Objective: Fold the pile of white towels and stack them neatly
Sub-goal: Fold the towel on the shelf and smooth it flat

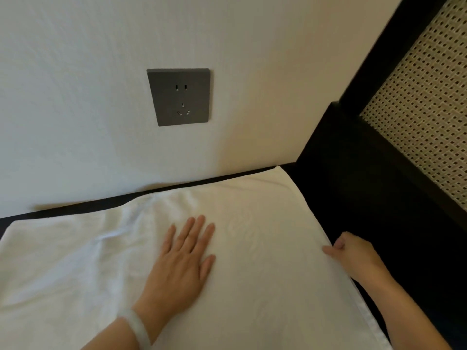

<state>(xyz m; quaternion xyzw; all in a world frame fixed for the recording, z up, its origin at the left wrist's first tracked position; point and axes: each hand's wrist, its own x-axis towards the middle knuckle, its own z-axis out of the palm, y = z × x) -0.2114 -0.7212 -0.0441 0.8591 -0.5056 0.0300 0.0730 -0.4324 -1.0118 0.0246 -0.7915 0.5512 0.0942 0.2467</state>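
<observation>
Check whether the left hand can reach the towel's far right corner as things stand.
Probably yes. The left hand lies flat and open on the white towel, and only bare cloth lies between it and the far right corner. The right hand pinches the right edge, off that path.

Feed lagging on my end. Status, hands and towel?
Left hand flat, pressing white towel. Right hand pinching its right edge. Towel spread, wrinkled at left. Dark frame close beside right hand.

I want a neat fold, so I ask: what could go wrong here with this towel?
The towel has creases left of the left hand; folding now may press them in. The right hand pinches only the right edge, so a pull could skew the towel under the flat palm.
</observation>
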